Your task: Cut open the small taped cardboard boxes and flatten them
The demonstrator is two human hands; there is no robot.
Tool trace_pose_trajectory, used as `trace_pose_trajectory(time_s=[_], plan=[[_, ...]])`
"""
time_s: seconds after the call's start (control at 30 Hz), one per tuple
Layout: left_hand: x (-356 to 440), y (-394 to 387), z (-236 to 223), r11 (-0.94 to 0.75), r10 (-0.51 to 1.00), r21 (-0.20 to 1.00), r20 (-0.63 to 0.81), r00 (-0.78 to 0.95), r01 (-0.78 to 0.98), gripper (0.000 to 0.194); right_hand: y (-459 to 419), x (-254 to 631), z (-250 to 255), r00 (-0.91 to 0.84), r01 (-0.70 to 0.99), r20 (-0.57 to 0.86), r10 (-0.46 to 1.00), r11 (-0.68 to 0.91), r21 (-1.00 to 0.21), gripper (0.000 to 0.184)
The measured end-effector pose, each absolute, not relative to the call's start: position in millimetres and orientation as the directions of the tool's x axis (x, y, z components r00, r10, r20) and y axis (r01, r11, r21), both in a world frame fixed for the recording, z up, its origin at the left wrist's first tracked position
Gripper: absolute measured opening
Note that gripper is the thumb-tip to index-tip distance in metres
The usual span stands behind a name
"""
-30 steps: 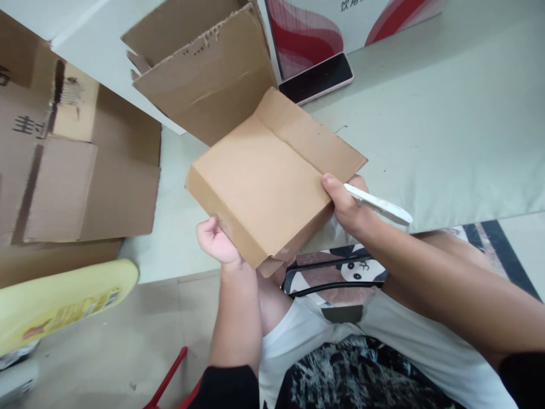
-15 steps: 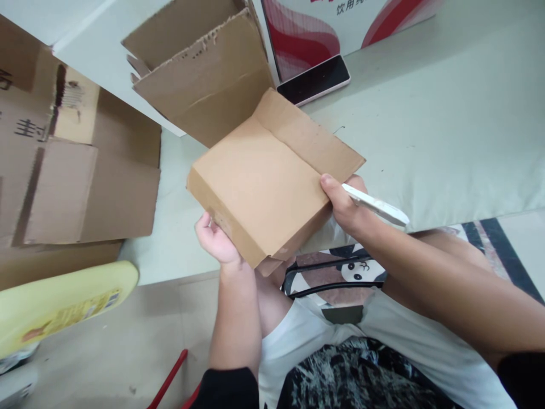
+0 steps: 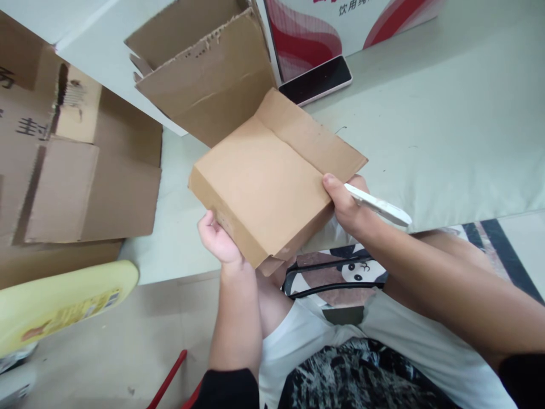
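Between my hands is a small brown cardboard box, tilted, with one flap folded outward at its upper right side. My left hand grips its lower left side; most of those fingers are hidden beneath the box. On the right, my right hand closes on the box edge, thumb on top near the flap's fold. A white, slim-handled tool, resembling a utility knife, also sits in the right hand, sticking out toward the wrist. Its front end is hidden by the hand.
An opened cardboard carton stands behind the box. A phone leans by a red-and-white carton. Larger cardboard boxes and a yellow container are at left. A panda-print bag lies near my lap.
Hardly anything differs. The whole view has shifted very slightly, and both hands keep the same hold on the box.
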State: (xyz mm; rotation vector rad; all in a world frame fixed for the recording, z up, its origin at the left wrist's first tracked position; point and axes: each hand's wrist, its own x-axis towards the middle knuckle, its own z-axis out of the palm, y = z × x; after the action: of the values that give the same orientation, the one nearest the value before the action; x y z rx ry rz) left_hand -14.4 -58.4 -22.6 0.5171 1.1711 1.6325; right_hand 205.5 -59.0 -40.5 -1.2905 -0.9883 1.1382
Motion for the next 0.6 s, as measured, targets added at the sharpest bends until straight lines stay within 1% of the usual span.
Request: trace_pose_trajectory(time_s=[0.13, 0.23, 0.4, 0.6], plan=[[-13.7, -60.1, -24.7, 0.017, 0.891, 0.873, -0.234, -0.388, -0.487, 0.034, -57.8, 205.6, -43.3, 0.209, -0.055, -0.091, 0.974, -0.081, -0.995, 0.056], [-11.8, -62.2, -26.5, 0.018, 0.893, 0.879, -0.229, -0.387, -0.477, 0.035, -55.7, 204.0, -43.1, 0.236, -0.074, -0.093, 0.967, -0.078, -0.994, 0.056], [-7.6, -66.2, -26.2, 0.016, 0.898, 0.841, -0.250, -0.362, -0.541, 0.033, -53.8, 199.3, -37.2, 0.266, -0.151, -0.140, 0.954, -0.103, -0.983, 0.052], [-8.7, -69.1, -27.7, 0.042, 0.908, 0.832, -0.263, -0.325, -0.553, 0.035, -55.5, 196.9, -38.9, 0.273, -0.165, -0.145, 0.951, -0.103, -0.981, 0.046]])
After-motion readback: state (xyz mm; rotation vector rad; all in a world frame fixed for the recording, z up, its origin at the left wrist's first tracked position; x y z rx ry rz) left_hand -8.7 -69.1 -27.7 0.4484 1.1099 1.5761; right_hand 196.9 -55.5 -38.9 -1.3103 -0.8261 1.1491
